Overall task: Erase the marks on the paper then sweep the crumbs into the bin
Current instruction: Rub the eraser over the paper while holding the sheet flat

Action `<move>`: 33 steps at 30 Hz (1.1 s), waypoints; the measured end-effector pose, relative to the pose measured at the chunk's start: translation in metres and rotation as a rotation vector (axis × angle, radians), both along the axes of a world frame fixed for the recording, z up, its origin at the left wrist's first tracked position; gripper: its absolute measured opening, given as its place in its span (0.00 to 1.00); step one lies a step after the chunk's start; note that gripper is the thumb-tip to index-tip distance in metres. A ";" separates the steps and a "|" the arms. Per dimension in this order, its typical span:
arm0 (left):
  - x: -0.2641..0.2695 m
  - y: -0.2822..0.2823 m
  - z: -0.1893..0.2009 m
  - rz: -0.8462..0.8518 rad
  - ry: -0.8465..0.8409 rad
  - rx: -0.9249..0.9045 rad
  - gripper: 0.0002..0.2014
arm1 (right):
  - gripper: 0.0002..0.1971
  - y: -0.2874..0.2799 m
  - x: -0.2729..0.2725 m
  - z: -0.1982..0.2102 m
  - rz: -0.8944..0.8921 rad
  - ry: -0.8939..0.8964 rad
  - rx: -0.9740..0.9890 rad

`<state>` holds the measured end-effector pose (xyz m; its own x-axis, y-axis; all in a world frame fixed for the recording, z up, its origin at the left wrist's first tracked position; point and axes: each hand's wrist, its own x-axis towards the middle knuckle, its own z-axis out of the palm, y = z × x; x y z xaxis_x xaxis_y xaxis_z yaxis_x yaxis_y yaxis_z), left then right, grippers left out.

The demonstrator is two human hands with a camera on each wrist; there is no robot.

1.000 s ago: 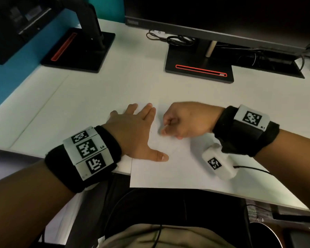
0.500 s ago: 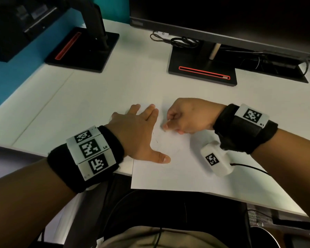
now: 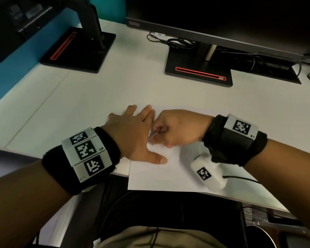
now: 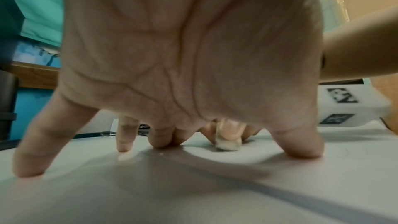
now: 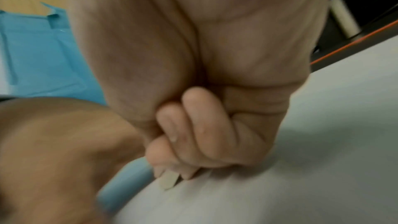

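Left hand (image 3: 132, 133) splays flat on paper (image 3: 159, 174); right hand (image 3: 175, 129) pinches eraser (image 4: 228, 144) over white desk (image 3: 79, 108).

At frame centre, 2 hands crowd the upper left part of the sheet of paper (image 3: 161, 176): the left hand (image 3: 132, 135) is splayed flat on it, and the right hand (image 3: 177, 129) is fisted around an eraser (image 4: 227, 143), touching the left hand's fingers. Bare counter (image 3: 89, 104) lies open across the middle and left of the frame. Toward the top, a monitor base (image 3: 198, 72) at centre right, a second stand base (image 3: 79, 51) at upper left and a tangle of cables (image 3: 177, 41) block the far edge. The paper's lower half lies uncovered.
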<state>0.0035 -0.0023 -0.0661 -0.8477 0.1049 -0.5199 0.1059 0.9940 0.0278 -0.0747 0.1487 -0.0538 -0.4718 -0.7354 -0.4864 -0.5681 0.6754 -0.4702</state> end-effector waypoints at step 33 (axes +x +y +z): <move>0.004 -0.016 0.005 0.082 -0.088 -0.053 0.73 | 0.18 -0.016 -0.023 0.002 -0.109 0.115 -0.041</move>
